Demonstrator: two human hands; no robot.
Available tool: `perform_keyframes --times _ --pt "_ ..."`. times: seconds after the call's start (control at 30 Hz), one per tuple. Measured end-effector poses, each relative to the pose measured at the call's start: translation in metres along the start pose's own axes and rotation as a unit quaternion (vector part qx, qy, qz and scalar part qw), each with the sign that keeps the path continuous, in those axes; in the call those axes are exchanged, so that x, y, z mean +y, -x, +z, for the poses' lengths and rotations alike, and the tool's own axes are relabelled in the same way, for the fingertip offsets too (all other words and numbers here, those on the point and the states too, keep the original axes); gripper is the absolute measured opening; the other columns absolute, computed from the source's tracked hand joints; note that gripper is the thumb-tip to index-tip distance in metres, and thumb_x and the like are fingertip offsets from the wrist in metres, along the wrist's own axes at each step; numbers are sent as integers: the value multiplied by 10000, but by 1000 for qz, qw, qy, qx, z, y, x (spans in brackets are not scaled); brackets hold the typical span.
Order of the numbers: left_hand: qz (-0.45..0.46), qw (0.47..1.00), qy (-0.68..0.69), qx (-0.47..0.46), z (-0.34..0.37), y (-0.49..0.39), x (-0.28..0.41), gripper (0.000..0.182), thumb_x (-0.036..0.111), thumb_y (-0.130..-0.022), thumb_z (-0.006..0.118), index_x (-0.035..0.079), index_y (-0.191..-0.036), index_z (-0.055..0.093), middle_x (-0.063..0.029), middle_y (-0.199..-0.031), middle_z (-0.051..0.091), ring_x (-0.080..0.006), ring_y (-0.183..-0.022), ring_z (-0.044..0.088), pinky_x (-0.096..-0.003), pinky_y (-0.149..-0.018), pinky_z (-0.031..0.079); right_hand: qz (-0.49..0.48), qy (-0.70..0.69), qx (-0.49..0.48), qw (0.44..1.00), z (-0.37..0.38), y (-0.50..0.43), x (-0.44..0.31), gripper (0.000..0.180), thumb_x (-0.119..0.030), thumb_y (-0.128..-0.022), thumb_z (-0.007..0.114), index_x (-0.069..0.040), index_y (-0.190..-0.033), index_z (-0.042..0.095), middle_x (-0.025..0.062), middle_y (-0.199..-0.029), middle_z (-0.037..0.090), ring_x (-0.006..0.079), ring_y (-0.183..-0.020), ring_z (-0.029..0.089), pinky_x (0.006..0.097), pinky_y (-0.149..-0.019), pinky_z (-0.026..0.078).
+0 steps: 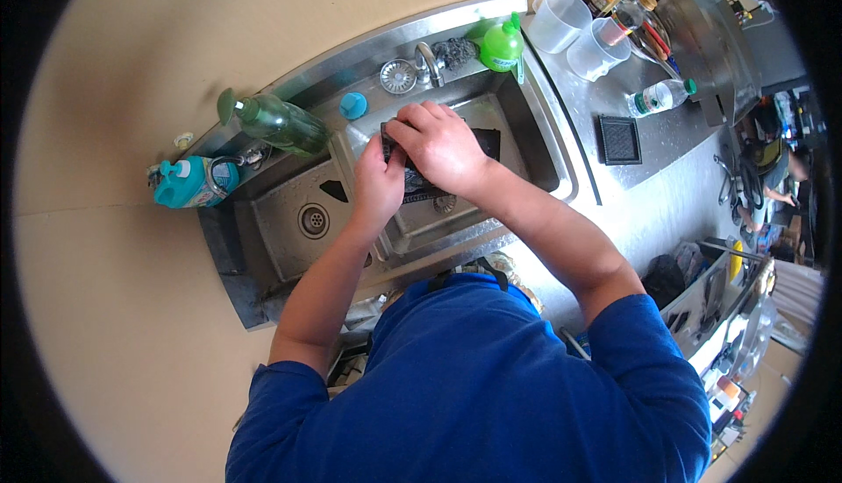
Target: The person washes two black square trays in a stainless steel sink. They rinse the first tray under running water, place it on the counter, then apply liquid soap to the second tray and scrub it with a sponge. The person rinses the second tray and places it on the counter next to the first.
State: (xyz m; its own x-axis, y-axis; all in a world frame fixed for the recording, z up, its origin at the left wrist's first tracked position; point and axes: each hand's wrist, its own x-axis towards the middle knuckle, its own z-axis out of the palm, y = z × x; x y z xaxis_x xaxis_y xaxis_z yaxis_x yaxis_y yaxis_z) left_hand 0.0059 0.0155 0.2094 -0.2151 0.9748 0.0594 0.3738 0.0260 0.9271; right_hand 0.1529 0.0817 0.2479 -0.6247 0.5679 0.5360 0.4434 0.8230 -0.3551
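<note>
Both hands are over the right basin of a stainless steel double sink (566, 174). My left hand (380, 183) grips the lower left side of a small black object (386, 144), mostly hidden by my fingers. My right hand (442, 147) curls over the top of the same object. Behind and below the hands, dark flat pieces (487, 143) lie in the basin, partly covered. A metal drain strainer (445, 204) shows below them. On the counter to the right rests a black textured square tray (619, 140).
Along the sink's back stand a faucet (429, 65), a green soap pump bottle (502, 47), a steel scourer (456, 52) and a large green bottle (283, 122). Plastic jugs (559, 21) and a water bottle (660, 97) are on the right counter. A person (776, 180) is at the far right.
</note>
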Motion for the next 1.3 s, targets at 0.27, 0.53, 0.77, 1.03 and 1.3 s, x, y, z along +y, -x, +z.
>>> perform_keyframes --times 0.27,0.53,0.77,1.03,1.3 --pt "-17 999 -44 -9 -1 -4 -11 190 93 -949 620 -16 -1102 600 -209 -978 698 -321 -926 686 -399 -826 512 68 -37 53 996 14 0 -10 243 -114 -765 652 -64 -1001 686 95 -978 634 313 -910 623 418 -836 523" --pt "4 1000 6 -15 -8 -6 0 203 94 -947 609 -35 -1103 592 -240 -995 685 -377 -942 677 -422 -828 508 -54 -32 2 998 5 -3 4 270 -152 -767 660 -91 -1026 704 69 -1009 639 279 -935 628 398 -837 522" --pt "0 999 32 -8 -7 -3 4 176 125 -985 613 -25 -1078 600 -173 -933 695 -222 -865 660 -376 -802 506 -31 24 -10 999 3 -4 11 279 -138 -762 667 -93 -1036 689 74 -1020 638 280 -940 637 405 -840 520" --pt "-56 993 71 71 -27 -12 -5 144 137 -1013 592 -5 -1012 619 -37 -864 661 -108 -771 570 -307 -752 492 120 24 -38 992 7 13 40 167 -50 -804 661 -55 -970 679 130 -968 635 348 -921 638 440 -832 532" --pt "-51 987 81 128 -30 -21 -26 161 123 -1008 590 -13 -1079 642 -47 -950 700 -115 -855 607 -304 -826 497 207 -116 -46 970 17 47 20 105 -95 -861 678 -28 -942 676 171 -940 630 386 -903 650 457 -813 542"
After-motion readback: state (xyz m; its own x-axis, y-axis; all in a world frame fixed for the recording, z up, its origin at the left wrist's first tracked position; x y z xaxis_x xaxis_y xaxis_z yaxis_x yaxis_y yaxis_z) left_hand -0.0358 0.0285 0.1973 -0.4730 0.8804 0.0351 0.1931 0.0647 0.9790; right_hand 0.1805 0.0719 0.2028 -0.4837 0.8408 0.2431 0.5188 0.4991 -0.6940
